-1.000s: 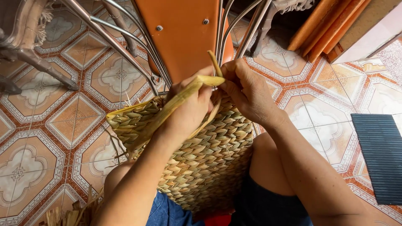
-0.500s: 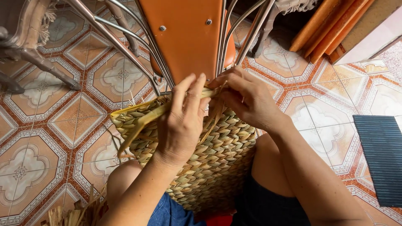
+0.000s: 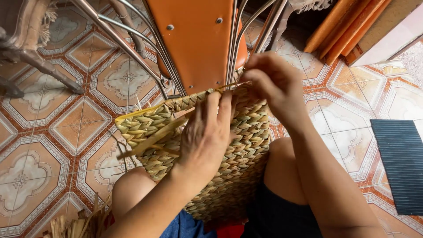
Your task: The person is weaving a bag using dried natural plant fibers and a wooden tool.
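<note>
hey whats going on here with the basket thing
A seated person is working on a woven basket held between their knees. The left hand lies flat on the weave with fingers spread, pressing down a loose flat strand that sticks out to the side. The right hand pinches a thin strand at the basket's top rim. Behind the basket stand an orange chair with metal legs and a patterned tiled floor.

Left hand [image 3: 207, 136]: palm turned down, fingers extended and held together, pointed away from the body, fingertips laid flat; wrist straight, bare forearm raised from the lower left edge of the view. Right hand [image 3: 275, 83]: back shown to the camera, fingers curled inward and pinched at the tips, thumb hidden; wrist slightly bent, bare forearm extended from the lower right. Both hands are seen just beside each other
</note>
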